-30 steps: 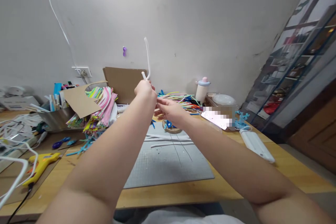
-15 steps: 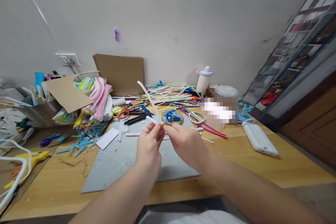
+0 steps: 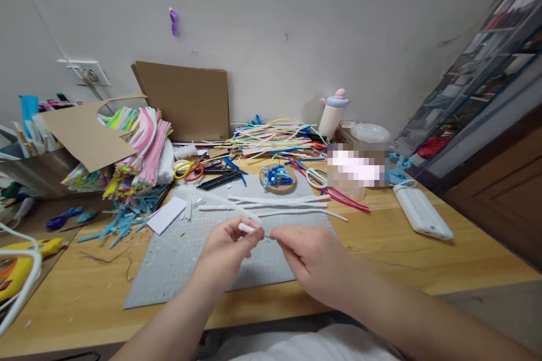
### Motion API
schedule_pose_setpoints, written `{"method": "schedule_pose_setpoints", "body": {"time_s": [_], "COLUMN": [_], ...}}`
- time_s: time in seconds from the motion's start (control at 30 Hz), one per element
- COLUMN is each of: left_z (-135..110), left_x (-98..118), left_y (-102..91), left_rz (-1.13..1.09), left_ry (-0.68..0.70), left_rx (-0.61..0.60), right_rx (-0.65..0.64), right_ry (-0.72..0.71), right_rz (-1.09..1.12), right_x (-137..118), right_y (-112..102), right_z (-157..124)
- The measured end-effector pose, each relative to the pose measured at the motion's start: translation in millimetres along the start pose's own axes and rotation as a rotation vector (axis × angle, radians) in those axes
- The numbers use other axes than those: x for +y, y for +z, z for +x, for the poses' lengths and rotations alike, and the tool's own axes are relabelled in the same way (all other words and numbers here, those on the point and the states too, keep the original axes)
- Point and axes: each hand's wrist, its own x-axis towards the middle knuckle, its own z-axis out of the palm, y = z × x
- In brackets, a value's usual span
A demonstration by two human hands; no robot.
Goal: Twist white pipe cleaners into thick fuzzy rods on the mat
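My left hand pinches a white pipe cleaner, whose long end reaches up and left over the mat. A short coiled white piece shows between the thumb and finger. Close by on the right, my right hand is closed, its fingertips pinching a thin wire that spans the small gap between the hands. Beneath them lies a grey cutting mat. Several more white pipe cleaners lie across the mat behind the hands.
Beyond the mat sit a round wooden disc bearing blue pipe-cleaner shapes, scissors and a pile of coloured pipe cleaners. A white power bank lies right; a yellow glue gun lies left. Cardboard leans on the wall.
Both hands have come lower and nearer to me, slightly farther apart. The pipe cleaner's long end has swung from upright down to the left. The camera view has shifted a little.
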Motion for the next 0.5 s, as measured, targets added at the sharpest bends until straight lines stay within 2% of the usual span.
{"method": "schedule_pose_setpoints", "body": {"time_s": [0.27, 0.4, 0.5], "left_z": [5.3, 0.2, -2.4], "left_x": [-2.9, -4.7, -6.8], "left_y": [-8.2, -11.7, -13.2], "left_rz": [0.39, 0.647, 0.777], "left_ry": [0.051, 0.265, 0.436], "left_rx": [-0.101, -0.158, -0.156], "right_rx": [-0.063, -0.121, -0.136], "right_ry": [0.086, 0.155, 0.187], "right_rz": [0.094, 0.252, 0.358], "right_x": [4.2, 7.4, 8.9], "right_y": [12.4, 10.6, 9.3], "right_z": [3.0, 3.3, 2.9]}}
